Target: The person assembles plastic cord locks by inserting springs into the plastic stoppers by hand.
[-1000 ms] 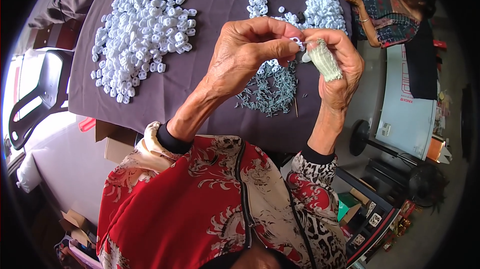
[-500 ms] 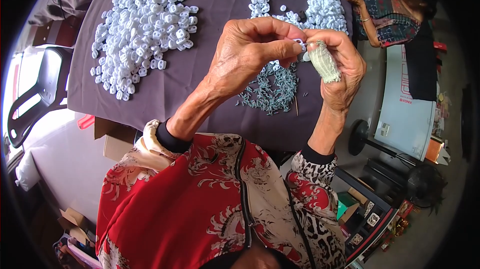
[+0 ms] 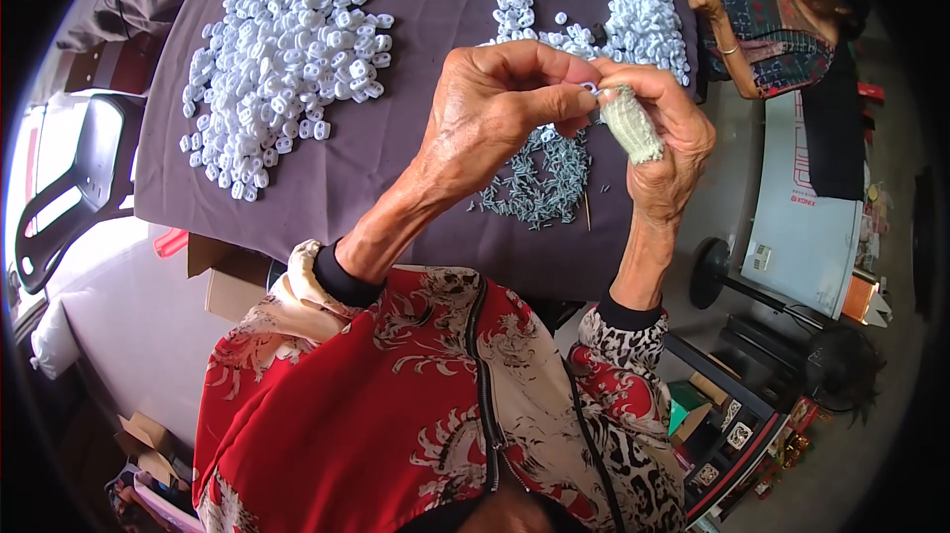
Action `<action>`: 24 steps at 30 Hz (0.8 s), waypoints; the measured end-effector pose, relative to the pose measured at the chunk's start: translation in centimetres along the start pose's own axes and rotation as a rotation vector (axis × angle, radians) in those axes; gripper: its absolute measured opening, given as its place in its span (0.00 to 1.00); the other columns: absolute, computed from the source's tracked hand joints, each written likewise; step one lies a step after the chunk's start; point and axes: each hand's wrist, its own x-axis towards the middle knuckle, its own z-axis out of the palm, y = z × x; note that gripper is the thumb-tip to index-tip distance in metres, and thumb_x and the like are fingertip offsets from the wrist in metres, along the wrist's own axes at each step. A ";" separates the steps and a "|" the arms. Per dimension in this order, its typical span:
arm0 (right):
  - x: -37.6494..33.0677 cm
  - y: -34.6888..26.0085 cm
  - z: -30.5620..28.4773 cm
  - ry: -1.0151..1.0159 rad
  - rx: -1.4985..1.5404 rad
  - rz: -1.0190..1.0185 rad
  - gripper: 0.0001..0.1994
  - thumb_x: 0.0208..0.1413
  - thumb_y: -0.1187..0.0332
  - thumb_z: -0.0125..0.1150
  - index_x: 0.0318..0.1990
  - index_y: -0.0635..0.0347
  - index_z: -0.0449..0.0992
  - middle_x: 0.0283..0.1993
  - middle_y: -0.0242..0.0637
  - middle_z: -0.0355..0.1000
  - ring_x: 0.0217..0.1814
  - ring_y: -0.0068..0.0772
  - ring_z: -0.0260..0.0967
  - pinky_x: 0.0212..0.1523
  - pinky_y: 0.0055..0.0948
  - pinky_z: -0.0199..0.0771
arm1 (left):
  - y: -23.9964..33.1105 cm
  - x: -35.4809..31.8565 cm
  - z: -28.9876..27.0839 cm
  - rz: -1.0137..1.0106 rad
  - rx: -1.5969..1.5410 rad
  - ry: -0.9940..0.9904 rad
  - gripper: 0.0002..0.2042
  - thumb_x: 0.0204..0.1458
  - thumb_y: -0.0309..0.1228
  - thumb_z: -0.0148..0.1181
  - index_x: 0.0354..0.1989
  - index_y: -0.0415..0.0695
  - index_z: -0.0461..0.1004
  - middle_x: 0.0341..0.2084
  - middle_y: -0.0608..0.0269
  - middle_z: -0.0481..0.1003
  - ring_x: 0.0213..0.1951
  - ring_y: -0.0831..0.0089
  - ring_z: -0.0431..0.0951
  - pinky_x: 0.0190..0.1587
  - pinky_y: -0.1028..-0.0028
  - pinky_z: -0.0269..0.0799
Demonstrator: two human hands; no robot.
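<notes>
Over the table's near part my two hands meet at their fingertips. My left hand (image 3: 485,102) pinches a small white plastic piece (image 3: 590,88) between thumb and forefinger. Against it press the fingers of my right hand (image 3: 678,127), closed, with a pale green knitted cover (image 3: 632,125) on one digit; whatever they grip is too small or hidden to tell. Just below the hands lies a heap of small grey-green pins (image 3: 542,182). Beyond them is a pile of white pieces (image 3: 645,23), partly covered by my hands at its near side.
A large pile of white two-holed plastic pieces (image 3: 287,58) covers the left of the dark tablecloth (image 3: 396,216). A thin wooden stick (image 3: 588,211) lies beside the pins. At the far right a co-worker (image 3: 762,23) sits with both hands raised. A black chair (image 3: 84,167) stands left.
My right hand has shifted slightly left and its covered digit has tipped closer to the white piece. My left hand has barely moved. The co-worker's hands have drawn apart.
</notes>
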 end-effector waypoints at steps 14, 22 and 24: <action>-0.2 0.4 0.1 0.031 0.168 0.144 0.07 0.45 0.79 0.51 0.33 0.66 0.72 0.32 0.33 0.72 0.32 0.16 0.67 0.33 0.14 0.65 | -0.4 0.4 -0.5 -0.056 -0.062 0.003 0.06 0.44 0.21 0.59 0.31 0.33 0.73 0.25 0.58 0.74 0.25 0.75 0.73 0.31 0.77 0.71; -0.1 0.8 0.3 0.017 0.094 0.075 0.06 0.45 0.79 0.50 0.32 0.66 0.71 0.31 0.34 0.72 0.32 0.18 0.68 0.34 0.17 0.67 | -0.2 0.4 -0.5 -0.045 -0.044 0.015 0.06 0.43 0.21 0.59 0.31 0.33 0.73 0.25 0.58 0.74 0.25 0.76 0.73 0.31 0.77 0.71; -0.1 0.4 0.6 0.023 0.057 0.080 0.06 0.45 0.79 0.50 0.32 0.66 0.71 0.30 0.34 0.72 0.32 0.18 0.68 0.34 0.17 0.68 | -0.1 0.4 -0.5 -0.042 -0.045 0.023 0.06 0.43 0.21 0.59 0.31 0.33 0.73 0.25 0.59 0.74 0.25 0.76 0.73 0.31 0.78 0.71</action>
